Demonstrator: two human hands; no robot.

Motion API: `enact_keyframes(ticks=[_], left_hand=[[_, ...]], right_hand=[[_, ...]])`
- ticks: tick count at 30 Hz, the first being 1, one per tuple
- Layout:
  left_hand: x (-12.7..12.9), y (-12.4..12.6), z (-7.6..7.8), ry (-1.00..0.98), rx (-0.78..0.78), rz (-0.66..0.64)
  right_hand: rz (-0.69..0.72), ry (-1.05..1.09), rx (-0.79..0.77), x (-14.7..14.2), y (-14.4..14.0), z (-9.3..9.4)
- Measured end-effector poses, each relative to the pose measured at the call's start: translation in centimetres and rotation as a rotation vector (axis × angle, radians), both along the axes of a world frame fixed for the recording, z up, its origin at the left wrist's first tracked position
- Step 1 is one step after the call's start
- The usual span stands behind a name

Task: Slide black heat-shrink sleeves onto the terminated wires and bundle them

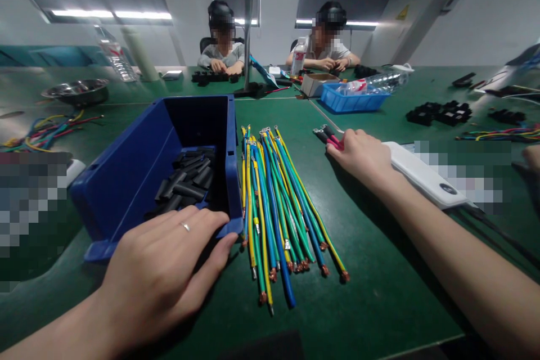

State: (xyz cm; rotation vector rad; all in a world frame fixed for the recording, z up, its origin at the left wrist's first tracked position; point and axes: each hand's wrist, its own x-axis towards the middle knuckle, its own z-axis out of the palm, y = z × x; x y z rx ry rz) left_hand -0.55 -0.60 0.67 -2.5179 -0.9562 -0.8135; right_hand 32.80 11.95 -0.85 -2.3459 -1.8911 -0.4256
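My left hand (pixel 164 270) is closed on the low front corner of a dark blue bin (pixel 113 163), its thumb outside the rim. Short black tubes (pixel 185 183) lie loose inside. Beside the bin, several cut cables (pixel 270 202) in green, blue and yellow-green lie lengthwise on the table, with bare copper at their near ends and metal lugs on many far ends. To their right, my right hand (pixel 358 152) has its fingers closed around red cables (pixel 333 143) with black sleeves and ring lugs at the tips. The hand hides the rest of these cables.
A white device (pixel 426 174) with a cord lies right of my right forearm. Ahead are a light blue basket (pixel 350 98) with a bottle, a metal pole (pixel 247 28) and black parts (pixel 439 112). A steel bowl (pixel 78 91) stands left. Two people sit across the table.
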Motion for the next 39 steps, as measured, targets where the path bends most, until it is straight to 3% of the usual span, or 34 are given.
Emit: enact_keyframes(ticks=[23,31,35,39], left_hand=[[0.0,0.0,0.1,0.013,0.012,-0.021],[0.0,0.0,0.1,0.009,-0.001,-0.018],[0.0,0.1,0.2,0.003,0.002,-0.017],[0.2,0.1,0.3,-0.001,-0.002,-0.021]], right_hand=[[0.055,0.176,-0.063,1.4,1.7,-1.0],[0.066,0.176,0.017,0.9,1.2,-1.2],[0.152,0.176,0.105,0.3,0.6,-0.5],[0.364,0.246,0.129,-1.3,0.1,-0.1]])
